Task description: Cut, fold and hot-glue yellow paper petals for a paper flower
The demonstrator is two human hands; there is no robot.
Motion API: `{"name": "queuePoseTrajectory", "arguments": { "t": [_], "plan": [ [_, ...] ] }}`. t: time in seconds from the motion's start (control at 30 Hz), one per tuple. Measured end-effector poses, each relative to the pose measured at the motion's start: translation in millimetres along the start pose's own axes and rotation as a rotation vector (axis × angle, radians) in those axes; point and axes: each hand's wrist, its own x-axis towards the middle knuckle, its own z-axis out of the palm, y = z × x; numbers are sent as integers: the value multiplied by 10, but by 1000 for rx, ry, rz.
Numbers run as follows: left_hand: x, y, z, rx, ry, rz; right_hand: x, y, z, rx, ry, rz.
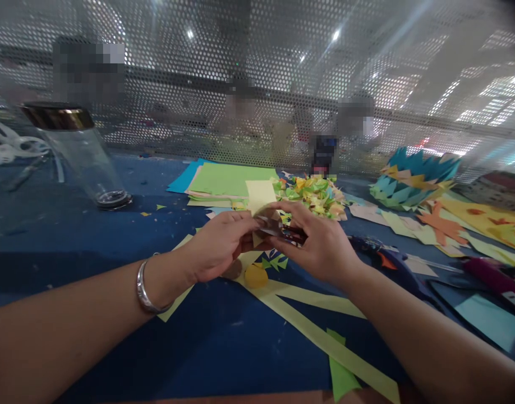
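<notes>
At the centre of my clock, above the counter (190, 359), my left hand (224, 241) pinched a pale yellow paper strip (261, 193) between its fingers, the free end toward twelve, while my right hand (322, 247) gripped what looked like scissors (269, 225) from three o'clock. I took this for a cutting step, though I couldn't tell how wide they stood; the next move seemed to call for keeping the strip steady.
</notes>
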Motion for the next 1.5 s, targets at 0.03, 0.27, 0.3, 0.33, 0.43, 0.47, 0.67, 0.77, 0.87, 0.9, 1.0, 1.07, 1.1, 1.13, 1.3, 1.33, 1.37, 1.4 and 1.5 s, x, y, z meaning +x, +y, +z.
{"name": "queuePoseTrajectory", "arguments": {
  "t": [0.03, 0.27, 0.3, 0.33, 0.43, 0.47, 0.67, 0.77, 0.87, 0.9, 1.0, 1.07, 1.1, 1.13, 1.3, 1.33, 1.37, 1.4, 1.5],
  "plan": [
    [-2, -4, -1, -1, 7, 3, 0, -3, -3, 18, -11, -1],
    [-5, 2, 23, -6, 40, 0, 4, 2, 2, 229, 35, 53],
    [-1, -2, 18, -7, 36, 3, 8, 11, 5, 268, 58, 65],
    [4, -6, 12, -2, 29, 11, 13, 22, 9, 304, 85, 79],
    [12, -9, 2, 36, -12, 48, 35, 66, 25, 399, 129, 129],
    [10, -4, 3, 55, -29, 56, 44, 81, 31, 434, 126, 143],
    [-17, 31, 11, 150, -68, 89, 76, 104, 60, 681, 68, 174],
    [-14, 40, -8, 188, -85, 137, 72, 89, 68, 785, 86, 243],
    [-14, 49, -19, 242, -104, 169, 64, 77, 77, 843, 67, 262],
    [-17, 48, -17, 258, -105, 173, 62, 71, 78, 855, 59, 255],
    [-37, 31, 10, 240, -78, 172, 58, 50, 76, 860, 62, 235],
    [-55, 11, 33, 186, -36, 153, 53, 36, 75, 834, 76, 218],
    [-63, 3, 41, 168, -11, 134, 49, 30, 76, 817, 78, 207],
    [-69, -2, 46, 160, 8, 119, 45, 26, 77, 799, 77, 202],
    [-69, 36, 29, 189, 77, 133, 44, 18, 77, 876, 37, 264],
    [-65, 48, 19, 197, 94, 139, 48, 19, 73, 919, 28, 283],
    [-60, 58, 9, 205, 110, 144, 52, 21, 71, 955, 18, 298],
    [-56, 65, -1, 211, 121, 148, 56, 24, 69, 976, 9, 312],
    [-48, 72, -21, 214, 134, 163, 61, 41, 75, 936, -15, 343]
  ]
}}
